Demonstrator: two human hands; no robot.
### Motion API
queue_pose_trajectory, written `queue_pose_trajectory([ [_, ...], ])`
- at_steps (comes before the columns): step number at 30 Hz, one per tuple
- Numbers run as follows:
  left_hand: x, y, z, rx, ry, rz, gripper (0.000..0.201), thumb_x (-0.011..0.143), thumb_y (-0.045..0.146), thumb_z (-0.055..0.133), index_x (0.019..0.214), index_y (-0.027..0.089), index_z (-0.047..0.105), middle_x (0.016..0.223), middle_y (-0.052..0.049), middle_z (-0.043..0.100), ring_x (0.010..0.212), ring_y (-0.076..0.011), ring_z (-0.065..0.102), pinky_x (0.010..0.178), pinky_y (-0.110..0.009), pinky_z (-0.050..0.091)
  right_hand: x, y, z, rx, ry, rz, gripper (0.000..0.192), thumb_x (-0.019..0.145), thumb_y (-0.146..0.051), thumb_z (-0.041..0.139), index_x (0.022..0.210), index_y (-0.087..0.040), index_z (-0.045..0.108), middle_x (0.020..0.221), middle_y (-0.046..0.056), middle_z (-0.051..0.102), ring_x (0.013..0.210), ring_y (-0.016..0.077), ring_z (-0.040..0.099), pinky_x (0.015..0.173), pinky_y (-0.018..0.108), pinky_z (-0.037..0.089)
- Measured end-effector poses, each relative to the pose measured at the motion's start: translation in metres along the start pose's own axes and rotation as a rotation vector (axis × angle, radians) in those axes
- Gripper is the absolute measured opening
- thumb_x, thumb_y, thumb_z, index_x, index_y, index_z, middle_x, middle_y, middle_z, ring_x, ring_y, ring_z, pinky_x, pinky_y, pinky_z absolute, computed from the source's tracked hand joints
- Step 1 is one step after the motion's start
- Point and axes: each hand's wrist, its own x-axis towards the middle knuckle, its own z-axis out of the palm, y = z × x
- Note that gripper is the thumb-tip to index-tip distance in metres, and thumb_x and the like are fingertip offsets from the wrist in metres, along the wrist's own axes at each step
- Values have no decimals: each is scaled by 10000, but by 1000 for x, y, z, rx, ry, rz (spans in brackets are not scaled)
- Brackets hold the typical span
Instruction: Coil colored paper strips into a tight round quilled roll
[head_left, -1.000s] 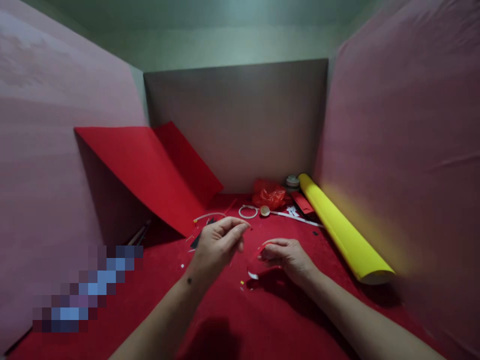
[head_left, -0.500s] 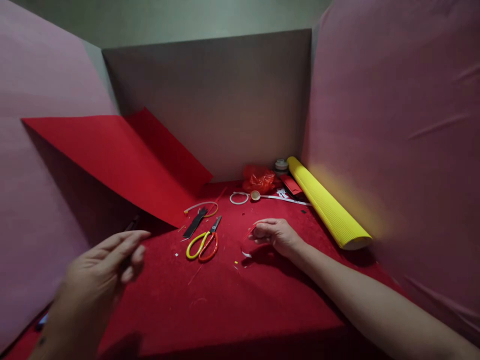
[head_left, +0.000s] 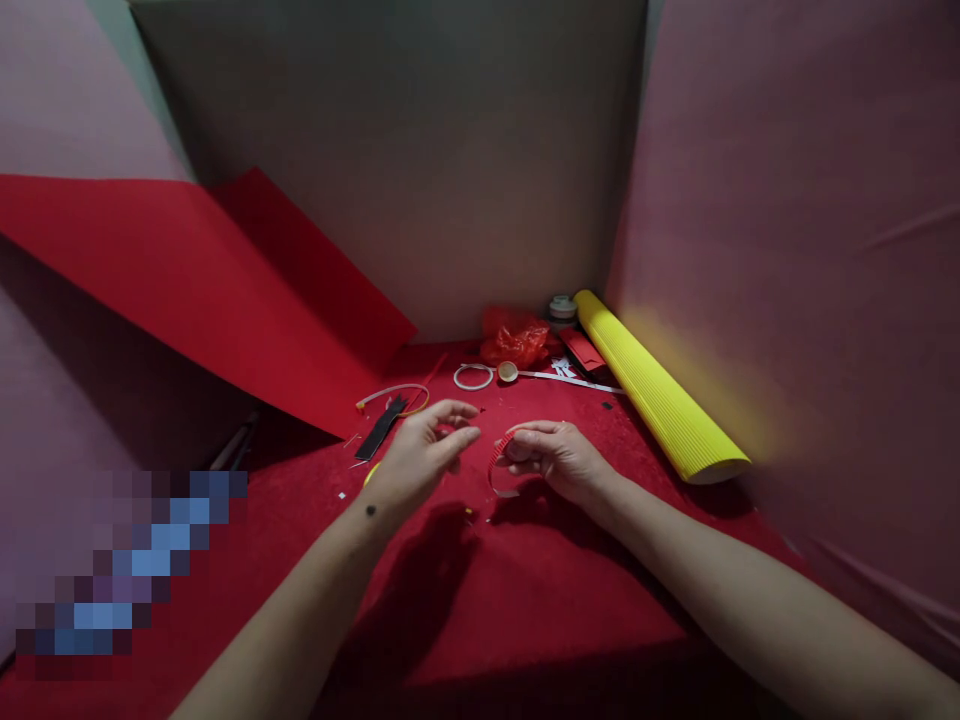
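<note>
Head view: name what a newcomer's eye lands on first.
The yellow corrugated roll lying along the right wall stands out against the red tabletop. At the centre, the right hand pinches a curled red strip, the left hand open beside it. A big red sheet leans at left.

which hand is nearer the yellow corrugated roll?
Right. The right hand sits just left of the yellow corrugated roll, pinching a curled red corrugated strip. The left hand is farther left, beyond the strip, fingers open.
</note>
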Motion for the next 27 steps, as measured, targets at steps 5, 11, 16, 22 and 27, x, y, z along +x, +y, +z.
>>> queue_pose_trajectory([
  [5,5,25,2,616,-109,439,204,833,274,541,977,245,683,780,-30,587,633,-134,528,578,-244,363,0,1,-1,14,35,7,211,618,-281,760,750,-127,703,714,58,693,674,170,660,685,312,510],
  [11,-8,51,-9,1054,-9,234,199,707,302,697,541,199,661,437,-5,426,401,-146,429,446,-243,208,1,1,-2,5,51,28,220,605,-274,758,747,-117,695,701,60,681,672,189,653,644,338,533],
  [16,-9,63,-5,565,-359,426,337,834,334,577,1167,291,611,591,28,595,469,-119,481,472,-209,337,-1,0,0,-46,60,4,166,614,-262,749,695,-130,687,648,44,662,621,167,638,610,315,536],
  [22,-16,46,-31,559,-218,244,217,829,341,555,894,206,712,555,8,570,481,-110,482,474,-202,361,1,4,-3,-53,51,36,214,624,-281,757,754,-121,700,729,82,687,694,212,668,632,353,555],
  [27,-89,26,-87,481,535,38,396,750,408,642,1115,255,625,742,19,672,533,-105,543,500,-178,424,1,6,-3,-44,62,48,206,606,-267,768,737,-123,702,722,90,688,674,216,666,628,365,563],
])
